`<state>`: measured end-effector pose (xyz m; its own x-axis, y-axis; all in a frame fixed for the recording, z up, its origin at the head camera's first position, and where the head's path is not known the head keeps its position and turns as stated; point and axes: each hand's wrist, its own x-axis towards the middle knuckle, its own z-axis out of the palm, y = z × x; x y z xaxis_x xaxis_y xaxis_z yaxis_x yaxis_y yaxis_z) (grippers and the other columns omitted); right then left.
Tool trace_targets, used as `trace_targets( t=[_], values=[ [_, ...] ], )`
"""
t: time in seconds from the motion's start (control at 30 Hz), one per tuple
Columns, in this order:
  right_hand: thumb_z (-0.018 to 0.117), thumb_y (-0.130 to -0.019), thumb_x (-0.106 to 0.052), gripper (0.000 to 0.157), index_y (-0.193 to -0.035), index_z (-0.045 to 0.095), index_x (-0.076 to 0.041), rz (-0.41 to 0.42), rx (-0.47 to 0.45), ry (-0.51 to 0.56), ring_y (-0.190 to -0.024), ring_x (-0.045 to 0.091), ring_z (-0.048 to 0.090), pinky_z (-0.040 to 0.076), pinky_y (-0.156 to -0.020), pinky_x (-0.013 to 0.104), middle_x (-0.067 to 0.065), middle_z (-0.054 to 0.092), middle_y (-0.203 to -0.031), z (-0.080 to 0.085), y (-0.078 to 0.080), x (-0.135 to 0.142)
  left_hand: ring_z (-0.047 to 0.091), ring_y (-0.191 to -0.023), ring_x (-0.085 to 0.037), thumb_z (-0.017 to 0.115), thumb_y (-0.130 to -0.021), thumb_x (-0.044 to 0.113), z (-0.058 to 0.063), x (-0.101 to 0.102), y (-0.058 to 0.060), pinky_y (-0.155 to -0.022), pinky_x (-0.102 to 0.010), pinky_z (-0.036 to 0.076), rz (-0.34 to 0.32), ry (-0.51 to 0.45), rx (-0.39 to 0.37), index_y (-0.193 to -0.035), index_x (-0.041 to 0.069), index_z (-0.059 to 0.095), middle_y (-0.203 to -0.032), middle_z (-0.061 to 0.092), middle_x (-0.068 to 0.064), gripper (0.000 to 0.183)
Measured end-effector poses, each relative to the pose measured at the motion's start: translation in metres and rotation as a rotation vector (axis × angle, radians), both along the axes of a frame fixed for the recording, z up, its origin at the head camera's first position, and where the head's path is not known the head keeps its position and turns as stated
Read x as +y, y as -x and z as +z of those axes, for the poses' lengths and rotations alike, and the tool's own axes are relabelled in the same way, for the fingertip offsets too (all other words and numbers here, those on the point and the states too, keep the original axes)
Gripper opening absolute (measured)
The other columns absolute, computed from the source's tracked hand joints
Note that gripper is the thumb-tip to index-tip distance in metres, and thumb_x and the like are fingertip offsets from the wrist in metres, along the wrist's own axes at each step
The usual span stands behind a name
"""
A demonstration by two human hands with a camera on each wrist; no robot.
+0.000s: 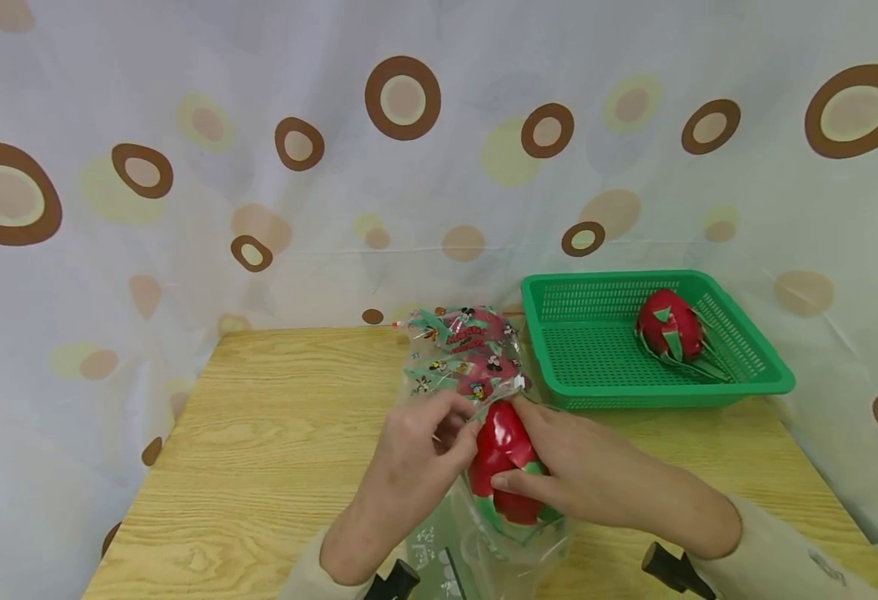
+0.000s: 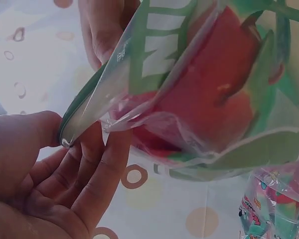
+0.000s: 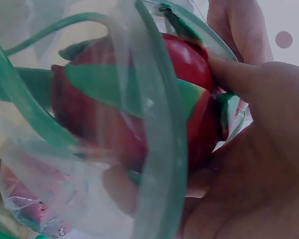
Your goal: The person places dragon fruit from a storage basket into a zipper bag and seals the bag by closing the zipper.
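A shiny red dragon fruit (image 1: 502,437) with green-tipped scales sits partly inside a clear zip bag (image 1: 487,542) in front of me. My right hand (image 1: 589,462) grips the fruit from the right, and in the right wrist view its fingers reach inside the bag around the dragon fruit (image 3: 187,62). With thumb and fingers, my left hand (image 1: 412,458) pinches the edge of the bag's mouth. In the left wrist view, green-and-white print shows on the bag (image 2: 157,55), and the dragon fruit (image 2: 209,94) shows through the plastic.
Behind the hands lie clear bags (image 1: 469,350) with cartoon print, red and green showing inside. A green plastic basket (image 1: 664,390) stands at the back right, holding another dragon fruit (image 1: 667,325). The wooden table (image 1: 273,433) ends at a patterned curtain (image 1: 423,192).
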<state>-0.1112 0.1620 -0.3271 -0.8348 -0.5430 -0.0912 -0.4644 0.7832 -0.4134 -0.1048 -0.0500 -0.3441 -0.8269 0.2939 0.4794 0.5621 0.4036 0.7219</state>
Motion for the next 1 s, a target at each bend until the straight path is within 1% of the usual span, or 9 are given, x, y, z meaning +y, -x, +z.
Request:
trace_targets(
  t=[0.2, 0.4, 0.5, 0.6, 0.7, 0.77, 0.83, 0.9, 1.0],
  values=[
    [0.052, -0.087, -0.072, 0.08, -0.132, 0.044, -0.007, 0.07, 0.026, -0.032, -0.089, 0.011, 0.064, 0.057, -0.068, 0.026, 0.001, 0.062, -0.109, 0.0, 0.006, -0.005, 0.059, -0.065, -0.001, 0.066, -0.09, 0.004, 0.002, 0.002, -0.003, -0.059, -0.016, 0.056, 0.007, -0.012, -0.034, -0.092, 0.011, 0.067, -0.074, 0.065, 0.005, 0.008],
    [0.057, -0.086, -0.07, 0.084, -0.136, 0.042, -0.004, 0.07, 0.046, -0.093, -0.083, 0.011, 0.063, 0.056, -0.067, 0.028, 0.002, 0.063, -0.106, 0.001, 0.008, -0.011, 0.059, -0.065, -0.001, 0.064, -0.089, 0.003, 0.002, 0.002, -0.003, -0.058, -0.016, 0.056, 0.001, -0.027, -0.025, -0.093, 0.009, 0.067, -0.073, 0.065, 0.004, 0.007],
    [0.062, -0.088, -0.063, 0.087, -0.144, 0.039, -0.001, 0.082, 0.055, -0.144, -0.086, 0.014, 0.065, 0.056, -0.07, 0.03, 0.009, 0.063, -0.123, 0.002, 0.008, -0.014, 0.059, -0.066, -0.002, 0.065, -0.09, 0.003, 0.003, 0.002, -0.003, -0.058, -0.017, 0.055, 0.022, -0.048, -0.014, -0.094, 0.009, 0.066, -0.075, 0.065, 0.004, 0.008],
    [0.066, -0.089, -0.052, 0.087, -0.15, 0.034, 0.001, 0.103, 0.076, -0.194, -0.105, 0.022, 0.067, 0.058, -0.082, 0.037, 0.015, 0.052, -0.145, 0.003, 0.008, -0.017, 0.059, -0.067, -0.003, 0.066, -0.09, 0.003, 0.004, 0.001, -0.003, -0.058, -0.018, 0.055, 0.04, -0.066, 0.002, -0.095, 0.01, 0.066, -0.077, 0.066, 0.003, 0.009],
    [0.069, -0.087, -0.046, 0.086, -0.149, 0.036, 0.003, 0.116, 0.13, -0.212, -0.116, 0.028, 0.064, 0.058, -0.087, 0.04, 0.018, 0.045, -0.152, 0.002, 0.007, -0.019, 0.059, -0.067, -0.003, 0.066, -0.09, 0.004, 0.006, 0.002, -0.003, -0.057, -0.019, 0.056, 0.043, -0.083, -0.005, -0.094, 0.011, 0.065, -0.077, 0.066, 0.003, 0.008],
    [0.071, -0.084, -0.047, 0.087, -0.148, 0.038, 0.002, 0.115, 0.169, -0.205, -0.107, 0.027, 0.068, 0.059, -0.081, 0.038, 0.018, 0.049, -0.149, 0.002, 0.005, -0.019, 0.059, -0.066, -0.003, 0.067, -0.09, 0.004, 0.007, 0.002, -0.003, -0.056, -0.019, 0.056, 0.048, -0.099, -0.014, -0.094, 0.011, 0.066, -0.077, 0.066, 0.003, 0.008],
    [0.072, -0.082, -0.049, 0.086, -0.145, 0.041, 0.001, 0.114, 0.204, -0.195, -0.087, 0.02, 0.069, 0.058, -0.068, 0.031, 0.014, 0.062, -0.133, 0.002, 0.004, -0.019, 0.06, -0.065, -0.003, 0.067, -0.089, 0.004, 0.008, 0.002, -0.003, -0.055, -0.02, 0.056, 0.056, -0.116, -0.017, -0.094, 0.01, 0.066, -0.076, 0.067, 0.003, 0.008],
    [0.073, -0.08, -0.05, 0.081, -0.14, 0.046, -0.002, 0.109, 0.225, -0.189, -0.071, 0.013, 0.063, 0.052, -0.058, 0.025, 0.006, 0.069, -0.111, 0.002, 0.003, -0.019, 0.06, -0.065, -0.003, 0.068, -0.089, 0.003, 0.009, 0.001, -0.003, -0.055, -0.02, 0.056, 0.057, -0.126, -0.012, -0.094, 0.01, 0.065, -0.076, 0.067, 0.002, 0.009],
    [0.072, -0.079, -0.049, 0.076, -0.136, 0.05, -0.005, 0.106, 0.224, -0.194, -0.058, 0.006, 0.05, 0.041, -0.049, 0.022, -0.006, 0.062, -0.082, 0.003, 0.004, -0.021, 0.06, -0.064, -0.003, 0.068, -0.089, 0.002, 0.009, 0.002, -0.003, -0.054, -0.021, 0.056, 0.041, -0.13, -0.012, -0.093, 0.01, 0.065, -0.075, 0.067, 0.002, 0.01]
  ],
)
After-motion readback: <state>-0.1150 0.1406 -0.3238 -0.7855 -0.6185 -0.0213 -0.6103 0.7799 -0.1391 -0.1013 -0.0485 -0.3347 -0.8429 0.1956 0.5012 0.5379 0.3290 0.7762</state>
